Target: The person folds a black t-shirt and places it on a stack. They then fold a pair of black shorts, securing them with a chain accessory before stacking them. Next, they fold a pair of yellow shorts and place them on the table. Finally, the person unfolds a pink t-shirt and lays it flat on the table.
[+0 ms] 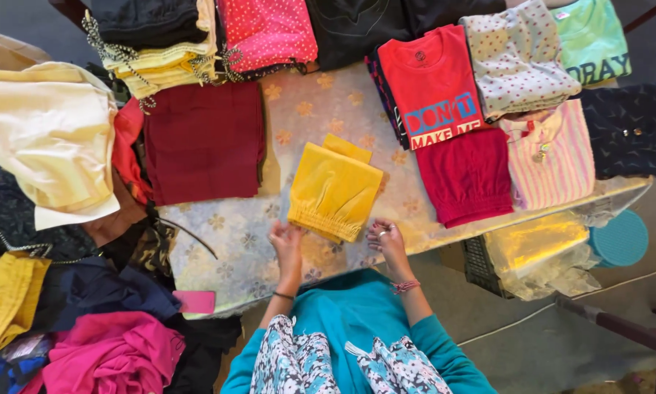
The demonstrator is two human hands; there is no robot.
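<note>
- Nearest to you is your own teal top with the black-and-white floral scarf [342, 361] hanging down it, directly below the folded yellow garment [334, 191].
- Your left hand [287, 242] rests at the lower left corner of the yellow garment, fingers together and touching its gathered hem; whether they pinch the cloth, you cannot tell.
- Your right hand [388, 241] lies just beside the garment's lower right corner, fingers spread flat on the table [233, 241], not gripping anything.
- The yellow garment lies folded in the middle of the pale floral table cover, its elastic edge towards you.
- Left of the yellow garment sits a folded dark red cloth [205, 140], near but not touching it.
- Right of the yellow garment lies a folded crimson piece [468, 175], with a red printed T-shirt [430, 84] above that.
- Further right of it are a pink striped top [550, 157] and a spotted grey top [518, 58].
- Far left of the garment, a cream cloth [47, 138] heaps over dark clothes, and a bright pink heap [112, 357] sits below that.
- Above the garment, at the far edge, lies a pink dotted piece [268, 29].
</note>
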